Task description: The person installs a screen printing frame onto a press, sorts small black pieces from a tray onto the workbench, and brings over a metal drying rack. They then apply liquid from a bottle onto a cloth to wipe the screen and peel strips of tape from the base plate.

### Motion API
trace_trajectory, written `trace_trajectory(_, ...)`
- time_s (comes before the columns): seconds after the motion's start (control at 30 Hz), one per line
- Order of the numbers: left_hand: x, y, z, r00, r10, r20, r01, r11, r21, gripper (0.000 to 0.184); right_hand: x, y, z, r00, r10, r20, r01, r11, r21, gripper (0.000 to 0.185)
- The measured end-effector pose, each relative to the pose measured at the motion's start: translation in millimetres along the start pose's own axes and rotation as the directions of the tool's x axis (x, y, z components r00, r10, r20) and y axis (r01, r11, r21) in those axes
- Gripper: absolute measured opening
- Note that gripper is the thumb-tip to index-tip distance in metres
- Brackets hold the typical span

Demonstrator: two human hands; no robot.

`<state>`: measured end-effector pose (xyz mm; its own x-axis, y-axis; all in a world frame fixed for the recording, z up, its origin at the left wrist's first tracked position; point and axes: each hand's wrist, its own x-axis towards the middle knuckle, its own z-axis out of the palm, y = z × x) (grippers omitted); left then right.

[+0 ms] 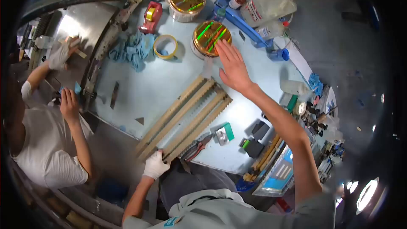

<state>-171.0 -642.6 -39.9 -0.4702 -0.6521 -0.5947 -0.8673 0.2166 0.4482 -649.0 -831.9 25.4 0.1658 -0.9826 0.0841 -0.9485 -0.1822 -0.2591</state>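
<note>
My left hand (156, 166), in a white glove, is closed on the near end of a set of long tan slats (182, 116). Some of the slats have saw-toothed edges; they lie slantwise across the table's front edge. My bare right hand (234, 65) is stretched out flat with fingers extended, over the near right side of a round tub with a shiny gold top (207, 38). Its fingertips overlap the rim; whether they touch it I cannot tell. A narrow grey blade (207, 68) shows between tub and slats.
A second gold-topped tub (186, 0), a red tape dispenser (151, 17), a tape roll (165, 46) and blue gloves (133, 51) lie farther back. Pliers (197, 147) are near the front edge. Bottles fill a blue tray (241, 25). A co-worker (51, 144) works at left.
</note>
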Motion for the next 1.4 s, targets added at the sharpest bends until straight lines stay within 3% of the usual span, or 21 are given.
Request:
trace_trajectory(0.1,-1,-1,6,1.000,-0.025,-0.004,0.025,1.000,-0.008,0.059,9,-5,8,1.000,-0.004,-0.025,0.003,0.998,-0.057,0.082)
trace_trajectory(0.27,1,-6,15,1.000,-0.006,0.025,0.006,1.000,-0.018,0.069,16,-9,16,0.987,-0.020,-0.159,-0.003,0.990,-0.142,0.063)
trace_trajectory(0.37,-5,-11,18,0.997,0.043,-0.056,-0.044,0.999,0.000,0.077,-31,-37,3,0.974,0.125,-0.187,-0.123,0.992,0.023,0.060)
trace_trajectory(0.47,-12,-4,8,1.000,-0.031,0.001,0.031,0.998,-0.059,0.081,-132,-79,12,0.967,0.194,-0.165,-0.145,0.953,0.267,0.052)
trace_trajectory(0.5,-15,-1,5,0.999,-0.043,-0.016,0.042,0.998,-0.055,0.082,-172,-109,9,0.943,0.331,-0.028,-0.297,0.877,0.378,0.050)
trace_trajectory(0.53,-20,-2,6,0.997,-0.036,-0.075,0.033,0.998,-0.044,0.085,-216,-135,12,0.906,0.418,0.068,-0.406,0.813,0.418,0.048)
trace_trajectory(0.57,-27,-5,7,0.991,-0.025,-0.131,0.021,0.999,-0.031,0.087,-257,-165,8,0.779,0.543,0.313,-0.626,0.665,0.407,0.044)
trace_trajectory(0.6,-35,-5,-1,0.993,-0.010,-0.119,0.014,0.999,0.028,0.090,-302,-191,17,0.804,0.522,0.286,-0.594,0.669,0.447,0.036)
trace_trajectory(0.63,-44,-11,2,0.972,0.065,-0.227,-0.060,0.998,0.027,0.082,-338,-216,13,0.767,0.499,0.403,-0.641,0.602,0.476,0.028)
trace_trajectory(0.7,-64,-19,7,0.923,0.096,-0.372,-0.140,0.986,-0.093,0.072,-410,-265,15,0.551,0.589,0.592,-0.828,0.296,0.477,0.029)
trace_trajectory(0.77,-95,2,-1,0.914,0.065,-0.401,-0.208,0.923,-0.325,0.064,-488,-305,33,0.478,0.657,0.583,-0.847,0.168,0.505,0.034)
trace_trajectory(0.8,-110,9,3,0.947,0.014,-0.322,-0.161,0.887,-0.433,0.060,-527,-324,45,0.382,0.691,0.614,-0.884,0.079,0.461,0.035)
trace_trajectory(0.83,-121,1,21,0.954,0.066,-0.293,-0.219,0.822,-0.526,0.056,-556,-338,54,0.295,0.712,0.637,-0.907,-0.002,0.422,0.035)
trace_trajectory(0.93,-160,7,55,0.994,0.098,-0.041,-0.101,0.747,-0.657,0.050,-601,-374,54,0.069,0.689,0.721,-0.922,-0.233,0.311,0.037)
trace_trajectory(0.97,-168,-3,80,0.965,0.231,-0.119,-0.257,0.772,-0.581,0.044,-614,-383,56,0.098,0.705,0.702,-0.903,-0.233,0.361,0.037)
trace_trajectory(1.03,-192,1,97,0.969,0.244,0.035,-0.178,0.792,-0.585,0.041,-624,-396,54,0.160,0.736,0.658,-0.858,-0.226,0.462,0.038)
trace_trajectory(1.1,-208,0,114,0.958,0.265,0.112,-0.148,0.789,-0.597,0.039,-627,-405,42,0.194,0.818,0.542,-0.864,-0.120,0.490,0.036)
trace_trajectory(1.27,-209,21,142,0.957,0.229,0.176,-0.103,0.841,-0.530,0.040,-570,-403,-21,0.330,0.813,0.479,-0.826,0.003,0.564,0.033)
trace_trajectory(1.37,-191,46,169,0.940,0.287,0.185,-0.170,0.863,-0.476,0.038,-544,-392,-36,0.431,0.719,0.545,-0.771,-0.022,0.637,0.030)
trace_trajectory(1.4,-181,57,185,0.932,0.301,0.203,-0.188,0.877,-0.442,0.037,-546,-387,-27,0.454,0.690,0.564,-0.697,-0.120,0.707,0.031)
